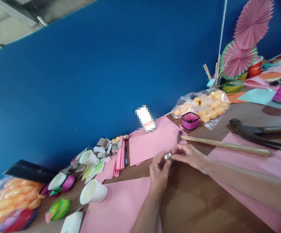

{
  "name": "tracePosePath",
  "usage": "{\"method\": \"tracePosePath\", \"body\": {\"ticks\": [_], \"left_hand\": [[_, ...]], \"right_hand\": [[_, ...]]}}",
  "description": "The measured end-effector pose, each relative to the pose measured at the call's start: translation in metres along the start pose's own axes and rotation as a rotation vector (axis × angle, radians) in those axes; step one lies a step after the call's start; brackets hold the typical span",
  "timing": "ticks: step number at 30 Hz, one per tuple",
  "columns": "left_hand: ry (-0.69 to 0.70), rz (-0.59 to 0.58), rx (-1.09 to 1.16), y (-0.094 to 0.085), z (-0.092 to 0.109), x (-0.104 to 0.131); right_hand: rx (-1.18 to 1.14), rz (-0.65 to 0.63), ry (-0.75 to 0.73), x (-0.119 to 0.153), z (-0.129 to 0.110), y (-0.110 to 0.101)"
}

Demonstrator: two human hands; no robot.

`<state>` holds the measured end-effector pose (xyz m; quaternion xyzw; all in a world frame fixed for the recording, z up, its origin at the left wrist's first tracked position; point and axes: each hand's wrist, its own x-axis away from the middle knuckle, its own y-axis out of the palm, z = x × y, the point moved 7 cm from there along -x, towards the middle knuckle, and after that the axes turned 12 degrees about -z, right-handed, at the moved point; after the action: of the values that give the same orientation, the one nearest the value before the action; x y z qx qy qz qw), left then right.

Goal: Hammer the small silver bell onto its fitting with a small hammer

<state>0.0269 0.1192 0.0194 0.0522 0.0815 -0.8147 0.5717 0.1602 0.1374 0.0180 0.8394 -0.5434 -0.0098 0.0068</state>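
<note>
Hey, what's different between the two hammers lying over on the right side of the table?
The claw hammer has a big, curved head with a long claw; the slim hammer has a small, blunt one. The claw hammer's handle runs out of the picture, while the slim hammer's paler handle shows to its end. The claw hammer lies nearer the picture's right edge than the slim hammer. Both have dark heads at their left ends.

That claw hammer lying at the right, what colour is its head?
The claw hammer's head is dark, nearly black, clearest in the head view.
</note>
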Motion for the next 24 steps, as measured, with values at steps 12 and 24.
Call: {"method": "tracePosePath", "body": {"ticks": [12,24], "left_hand": [[-0.053,0.051,0.235,-0.001,-0.012,-0.004],[-0.043,0.098,0.552,-0.001,-0.012,-0.003]], "right_hand": [[0.082,-0.069,-0.056,-0.003,0.0,0.006],[0.322,-0.009,-0.231,0.026,-0.111,0.007]]}}
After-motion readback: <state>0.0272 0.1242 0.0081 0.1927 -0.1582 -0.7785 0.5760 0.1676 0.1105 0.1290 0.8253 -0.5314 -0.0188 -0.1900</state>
